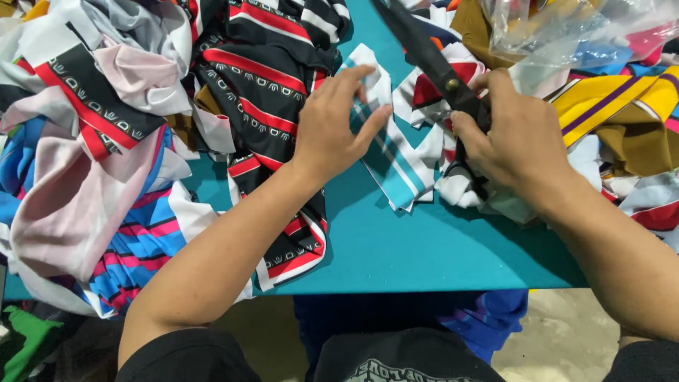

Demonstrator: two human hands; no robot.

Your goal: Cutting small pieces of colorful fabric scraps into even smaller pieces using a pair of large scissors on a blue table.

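We pinch the teal-striped fabric strip with our left hand; our right hand grips black scissors, blades pointing toward eleven o'clock. Uncut heaps remain on the teal surface.

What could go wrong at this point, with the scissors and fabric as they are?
The left hand pinches the striped strip close to the scissors in the right hand; a cut there could nick fingertips. Scraps heaped around the scissors could be cut along with it. The black-and-red piece overhangs the table edge and might slide off.
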